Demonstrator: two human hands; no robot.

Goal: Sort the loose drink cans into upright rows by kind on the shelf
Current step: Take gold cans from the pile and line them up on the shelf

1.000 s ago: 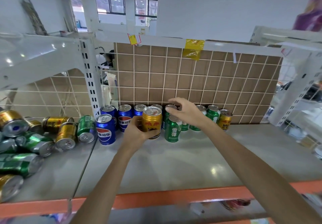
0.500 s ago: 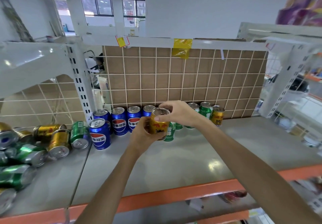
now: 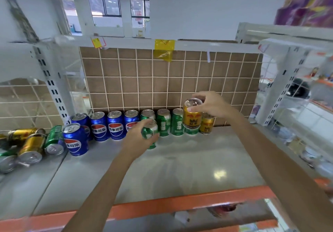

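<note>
The right hand holds a gold can by its top above the green cans at the back of the shelf, while the left hand grips a green can beside the blue cans.

We see two bare forearms, no sleeves in frame. Left hand and right hand are ungloved; no rings, watch or bands visible on either.

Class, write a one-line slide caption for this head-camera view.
Right hand lifts a gold metal drink can while left hand grips a green metal drink can on the grey shelf.
</note>
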